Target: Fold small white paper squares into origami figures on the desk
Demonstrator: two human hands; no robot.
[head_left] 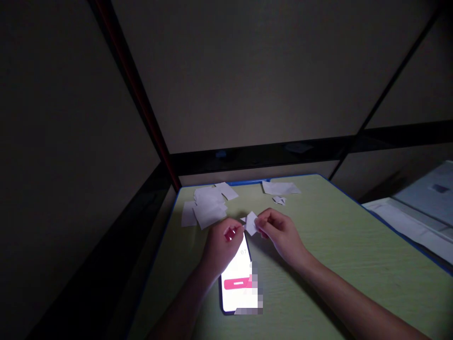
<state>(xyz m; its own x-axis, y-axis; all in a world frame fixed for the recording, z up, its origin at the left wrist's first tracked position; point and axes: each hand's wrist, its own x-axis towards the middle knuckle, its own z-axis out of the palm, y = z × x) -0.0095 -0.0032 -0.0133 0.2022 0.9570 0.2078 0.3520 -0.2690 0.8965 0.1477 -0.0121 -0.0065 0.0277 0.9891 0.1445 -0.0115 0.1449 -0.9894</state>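
Note:
A small folded piece of white paper (251, 223) is held up between my two hands, just above the far end of a lit phone (235, 298). My right hand (279, 231) pinches the paper's right side between thumb and fingers. On the other side, my left hand (222, 243) is closed with thumb and forefinger pinched at the paper's left tip. Part of the phone's screen lies hidden under my left hand. Beyond the right hand rests another small folded paper (279, 200) on the table.
Several white paper sheets (208, 208) lie in a loose pile at the table's back left. A longer paper strip (281, 188) is at the back right. The pale green table (339, 236) has a blue edge and stands against a wall. White boxlike things (417, 222) stand to the right.

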